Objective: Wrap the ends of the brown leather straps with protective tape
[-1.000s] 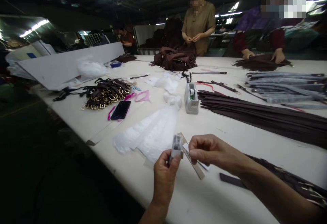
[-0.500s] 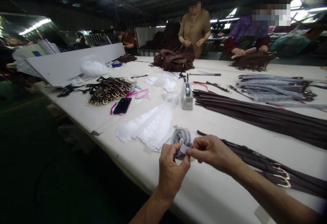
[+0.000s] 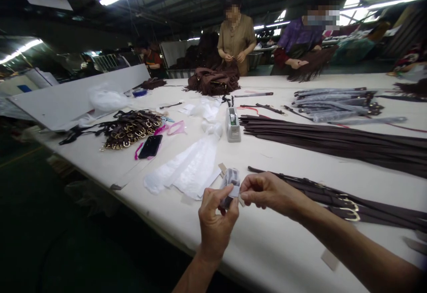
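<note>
My left hand (image 3: 215, 219) is closed around a small roll of strap wrapped in clear film (image 3: 231, 176), thumb and index finger pinching it. A small white label (image 3: 234, 191) lies across the side of the roll, under my index fingertip. Right beside it, my right hand (image 3: 267, 190) has its fingers pinched together at the label's right edge; what lies between those fingertips is too small to make out. Dark brown straps with gold buckles (image 3: 348, 206) lie beyond my right forearm. A white plastic bag (image 3: 191, 166) lies flat to the left of the roll.
A tape dispenser (image 3: 233, 126) stands mid-table. Long brown straps (image 3: 320, 144) and film-wrapped straps (image 3: 333, 106) lie right. Left are a phone (image 3: 151, 146) and a pile of buckled straps (image 3: 130, 128). Two people handle brown fringed pieces (image 3: 213, 80) across the table.
The roll has turned in my left hand, and the label now lies against its side. My right fingertips have shifted slightly left. The camera view has swung right.
</note>
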`<state>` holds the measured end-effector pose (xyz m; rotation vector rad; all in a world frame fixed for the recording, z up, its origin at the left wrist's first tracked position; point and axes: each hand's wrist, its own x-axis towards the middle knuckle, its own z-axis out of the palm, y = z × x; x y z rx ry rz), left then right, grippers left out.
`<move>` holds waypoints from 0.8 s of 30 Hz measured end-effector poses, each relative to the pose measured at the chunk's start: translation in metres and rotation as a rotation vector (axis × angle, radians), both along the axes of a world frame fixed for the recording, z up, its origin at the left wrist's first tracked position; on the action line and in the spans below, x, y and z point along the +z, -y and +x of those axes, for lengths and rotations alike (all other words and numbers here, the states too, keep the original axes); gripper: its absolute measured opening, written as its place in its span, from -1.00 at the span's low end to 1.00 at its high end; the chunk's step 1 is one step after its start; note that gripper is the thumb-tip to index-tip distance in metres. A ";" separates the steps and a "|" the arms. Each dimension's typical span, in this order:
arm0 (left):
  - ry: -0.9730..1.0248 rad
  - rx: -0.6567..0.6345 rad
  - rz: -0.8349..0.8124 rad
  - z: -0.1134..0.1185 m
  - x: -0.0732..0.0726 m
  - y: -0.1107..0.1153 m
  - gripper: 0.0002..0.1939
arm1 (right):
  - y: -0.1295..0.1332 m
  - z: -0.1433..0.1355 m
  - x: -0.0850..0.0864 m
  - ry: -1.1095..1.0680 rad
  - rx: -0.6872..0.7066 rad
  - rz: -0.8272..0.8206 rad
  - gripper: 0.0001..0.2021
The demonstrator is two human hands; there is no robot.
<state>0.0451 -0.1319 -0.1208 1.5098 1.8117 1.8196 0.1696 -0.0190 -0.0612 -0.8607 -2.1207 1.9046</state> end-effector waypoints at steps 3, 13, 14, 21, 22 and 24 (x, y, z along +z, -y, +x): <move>0.090 -0.040 -0.013 0.003 0.003 0.000 -0.73 | -0.002 0.004 -0.002 -0.065 -0.008 -0.055 -0.75; 0.803 -0.224 -0.160 0.001 0.008 -0.003 -0.68 | 0.013 -0.002 -0.008 -0.161 -0.156 0.040 -0.75; 0.869 -0.239 -0.170 0.000 0.009 -0.002 -0.66 | 0.015 -0.003 -0.011 -0.161 -0.177 0.063 -0.74; 1.122 -0.283 -0.317 -0.002 0.012 -0.004 -0.59 | 0.017 0.007 -0.028 -0.104 -0.135 1.131 -0.70; 1.140 -0.287 -0.343 -0.003 0.012 -0.006 -0.60 | 0.014 0.009 -0.027 -0.106 -0.063 1.304 -0.71; 1.171 -0.302 -0.398 -0.003 0.013 -0.010 -0.61 | 0.007 0.013 -0.021 -0.096 0.036 1.558 -0.76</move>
